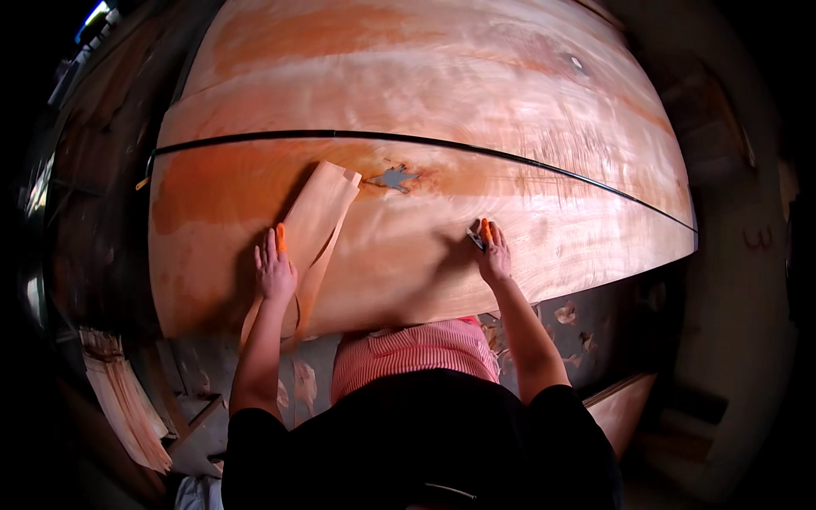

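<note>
A large sheet of pale wood veneer [408, 272] with orange-brown patches spreads in front of me. Near its middle is a jagged grey hole [395, 178] with dark edges. A narrower folded or curled veneer piece [323, 208] lies at a slant left of the hole. My left hand [276, 274] is against that piece's left edge, fingers stretched out, one in an orange finger cover. To the right and nearer me, my right hand [495, 255] is closed on a small dark metal tool [476, 240], its exact kind unclear. One of its fingers also wears an orange cover.
A thin black rod or cord [408, 138] crosses the sheet beyond the hole. Veneer scraps [565, 313] lie on the floor below the near edge. A bundle of veneer strips [127, 408] stands at lower left, and a wooden board [625, 408] at lower right.
</note>
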A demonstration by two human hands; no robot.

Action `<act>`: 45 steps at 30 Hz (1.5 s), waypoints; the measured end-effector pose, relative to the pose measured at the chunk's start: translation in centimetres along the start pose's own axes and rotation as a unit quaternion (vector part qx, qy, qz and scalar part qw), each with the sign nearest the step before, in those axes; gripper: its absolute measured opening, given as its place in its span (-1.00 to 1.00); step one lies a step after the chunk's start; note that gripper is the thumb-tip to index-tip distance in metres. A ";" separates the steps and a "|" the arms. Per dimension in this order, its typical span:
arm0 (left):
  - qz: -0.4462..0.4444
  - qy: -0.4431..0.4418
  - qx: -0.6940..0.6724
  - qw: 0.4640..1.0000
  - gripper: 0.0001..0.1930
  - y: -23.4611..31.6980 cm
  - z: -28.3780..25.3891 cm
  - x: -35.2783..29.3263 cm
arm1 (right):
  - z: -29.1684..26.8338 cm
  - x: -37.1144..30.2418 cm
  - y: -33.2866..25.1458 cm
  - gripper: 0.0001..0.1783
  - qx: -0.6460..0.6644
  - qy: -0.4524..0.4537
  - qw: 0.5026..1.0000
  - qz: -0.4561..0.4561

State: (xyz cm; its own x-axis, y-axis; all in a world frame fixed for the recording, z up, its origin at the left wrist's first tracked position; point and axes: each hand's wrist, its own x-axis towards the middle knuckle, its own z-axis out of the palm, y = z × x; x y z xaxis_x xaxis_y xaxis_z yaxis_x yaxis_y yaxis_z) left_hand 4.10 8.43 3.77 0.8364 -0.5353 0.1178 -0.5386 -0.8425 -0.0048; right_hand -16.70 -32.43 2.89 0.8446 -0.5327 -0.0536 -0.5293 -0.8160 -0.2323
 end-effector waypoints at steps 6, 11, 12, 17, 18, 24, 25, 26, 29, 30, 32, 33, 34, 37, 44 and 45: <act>-0.025 0.070 -0.107 0.991 -0.43 1.6 -0.3 -0.1 | 0.7 -0.5 -0.3 -0.29 -0.024 0.010 0.999 0.026; 0.027 0.057 -0.167 0.984 -0.48 4.4 -1.7 1.4 | 0.7 -0.8 -0.6 -0.29 -0.011 0.028 0.999 0.027; 0.041 0.043 -0.180 0.982 -0.49 5.5 -1.8 1.8 | 0.7 -0.8 -0.6 -0.29 -0.008 0.030 0.999 0.027; 0.148 -0.019 -0.129 0.980 -0.19 11.9 -1.3 4.5 | 1.4 1.4 1.8 -0.37 -0.006 0.090 0.996 0.000; 0.149 -0.022 -0.118 0.981 -0.18 12.5 -1.0 5.0 | 0.6 1.7 1.7 -0.40 -0.019 0.097 0.995 0.026; 0.167 -0.072 -0.096 0.979 -0.16 14.1 0.9 5.1 | -1.1 0.7 4.5 -0.42 -0.071 0.028 0.995 0.058; 0.173 -0.079 -0.092 0.977 -0.17 13.9 0.7 5.1 | -0.7 0.4 4.5 -0.41 -0.074 0.018 0.995 0.058; 0.179 -0.087 -0.088 0.976 -0.17 13.8 0.4 5.1 | -0.6 0.2 4.3 -0.40 -0.075 0.017 0.995 0.061; 0.175 -0.092 -0.068 0.978 -0.18 12.7 -1.0 6.1 | -0.7 1.1 3.1 -0.35 -0.012 0.015 0.999 0.051; 0.171 -0.094 -0.066 0.979 -0.19 12.4 -1.1 6.2 | -0.6 1.2 3.0 -0.36 -0.004 0.004 0.999 0.053; 0.188 -0.034 -0.079 0.978 -0.19 11.6 0.6 5.6 | -2.0 0.9 3.8 -0.44 -0.009 0.033 0.998 0.061; 0.194 -0.002 -0.076 0.978 -0.19 10.9 0.9 5.6 | -2.3 1.1 3.8 -0.47 -0.003 0.036 0.997 0.065; 0.142 0.005 -0.064 0.988 -0.20 10.3 -0.3 6.0 | -2.1 1.1 3.5 -0.49 0.010 0.037 0.997 0.072; 0.018 0.025 -0.032 0.999 -0.25 8.3 -3.1 6.9 | -1.7 1.5 3.0 -0.54 0.032 0.068 0.994 0.085; 0.045 0.021 -0.024 0.999 -0.45 3.8 -1.5 6.9 | -4.1 7.2 1.0 -0.58 0.233 0.022 0.959 0.160; 0.054 0.017 -0.039 0.998 -0.49 3.2 -1.0 6.9 | -3.2 8.5 1.6 -0.49 0.223 -0.039 0.960 0.164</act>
State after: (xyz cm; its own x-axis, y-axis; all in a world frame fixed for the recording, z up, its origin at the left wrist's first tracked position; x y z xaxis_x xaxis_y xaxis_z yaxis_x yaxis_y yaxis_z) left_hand 8.00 2.09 5.57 0.7694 -0.6198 0.1545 -0.6333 -0.7717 0.0578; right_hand -10.63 -38.95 5.15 0.6510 -0.7119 -0.2635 -0.6959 -0.4209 -0.5819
